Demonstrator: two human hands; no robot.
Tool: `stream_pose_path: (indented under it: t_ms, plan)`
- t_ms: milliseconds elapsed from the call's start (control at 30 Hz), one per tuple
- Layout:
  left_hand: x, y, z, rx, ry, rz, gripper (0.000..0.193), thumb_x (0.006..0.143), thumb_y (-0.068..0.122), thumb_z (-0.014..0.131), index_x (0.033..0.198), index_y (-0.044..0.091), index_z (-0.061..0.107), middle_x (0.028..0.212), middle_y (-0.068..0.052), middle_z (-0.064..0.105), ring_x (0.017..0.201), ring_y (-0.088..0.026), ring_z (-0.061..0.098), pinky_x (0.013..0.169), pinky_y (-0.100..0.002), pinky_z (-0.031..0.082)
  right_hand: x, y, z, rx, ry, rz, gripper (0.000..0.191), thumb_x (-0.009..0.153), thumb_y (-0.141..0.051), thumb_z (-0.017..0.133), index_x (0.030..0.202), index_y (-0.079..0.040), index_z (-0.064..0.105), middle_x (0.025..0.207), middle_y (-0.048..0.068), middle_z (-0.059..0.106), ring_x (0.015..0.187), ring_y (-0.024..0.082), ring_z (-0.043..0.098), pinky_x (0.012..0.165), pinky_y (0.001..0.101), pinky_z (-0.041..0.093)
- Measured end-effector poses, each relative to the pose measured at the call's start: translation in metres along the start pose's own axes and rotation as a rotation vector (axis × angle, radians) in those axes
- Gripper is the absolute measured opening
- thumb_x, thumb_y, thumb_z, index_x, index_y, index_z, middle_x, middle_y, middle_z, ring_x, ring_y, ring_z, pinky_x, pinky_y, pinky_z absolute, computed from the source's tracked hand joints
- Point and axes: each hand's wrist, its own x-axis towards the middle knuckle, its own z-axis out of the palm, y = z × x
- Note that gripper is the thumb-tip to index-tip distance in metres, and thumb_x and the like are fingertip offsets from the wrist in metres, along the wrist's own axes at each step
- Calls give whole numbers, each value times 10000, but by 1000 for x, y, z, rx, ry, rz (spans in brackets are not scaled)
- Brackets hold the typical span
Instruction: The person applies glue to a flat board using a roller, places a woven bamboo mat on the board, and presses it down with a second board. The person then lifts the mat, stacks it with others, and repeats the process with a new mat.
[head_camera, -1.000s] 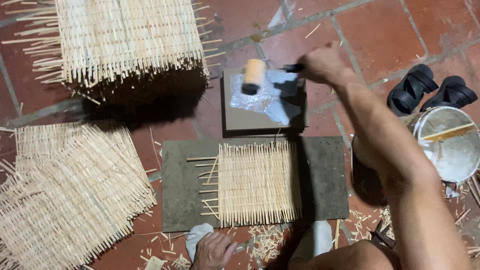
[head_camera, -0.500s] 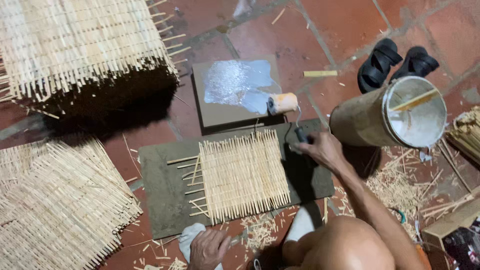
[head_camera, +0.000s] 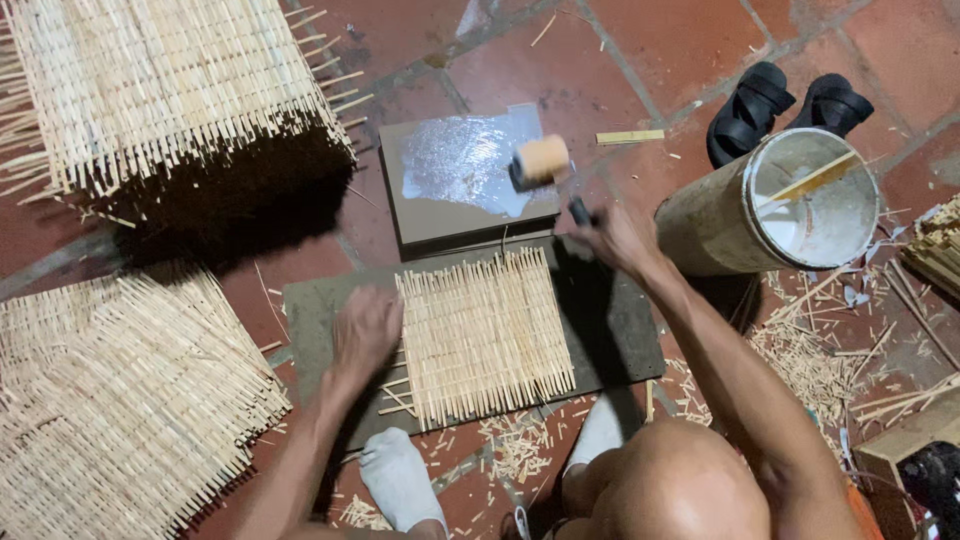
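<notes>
Materials as I see them from here:
Mat (head_camera: 487, 335): pale woven bamboo slivers, dry, matt, rough-edged.
Board (head_camera: 610, 320) under it: grey, dull, coarse.
Roller (head_camera: 541, 158): tan foam-like sleeve, soft-looking, on a dark handle in my right grip (head_camera: 620, 238).
Tray (head_camera: 462, 175): flat cardboard-brown, coated with a wet, glossy whitish film.
Bucket (head_camera: 775, 200): smeared plastic, white residue inside.
Floor (head_camera: 640, 70): red clay tile, matt.
Sandals (head_camera: 785, 105): black rubber.

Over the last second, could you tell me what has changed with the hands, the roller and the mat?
The left hand came up from near the foot and now rests on the left edge of the woven mat. The right hand kept hold of the paint roller: it moved from the glue board toward the mat and is now back at the board's right edge. Mat, grey pad, bucket and stacks stayed put.
</notes>
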Motion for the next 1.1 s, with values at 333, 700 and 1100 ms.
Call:
stream_pose_path:
  t_ms: [333, 700, 1100]
  plan:
    - [107, -8, 25, -239, 294, -367, 257, 868, 305, 717, 1017, 123, 820, 977, -153, 780, 966, -374, 705, 879, -474, 540, 62, 14, -39, -390, -78, -432, 299, 826, -444, 794, 1021, -218, 808, 780, 118, 723, 705, 312, 684, 656, 453, 500]
    - [101, -23, 26, -558, 65, -590, 302, 877, 299, 744, 1122, 130, 792, 1061, -85, 797, 949, -206, 759, 838, -346, 584, 118, -119, -31, -690, -269, -634, 430, 1059, -585, 519, 1085, -256, 796, 801, 47, 699, 824, 202, 601, 966, 411, 373]
    - [57, 10, 71, 164, 362, 42, 270, 945, 77, 652, 680, 127, 637, 620, -40, 547, 647, -190, 523, 583, -407, 463, 84, 34, -62, -623, -177, -383, 257, 835, -457, 794, 1051, -318, 812, 891, 12, 765, 908, 253, 677, 907, 470, 365]
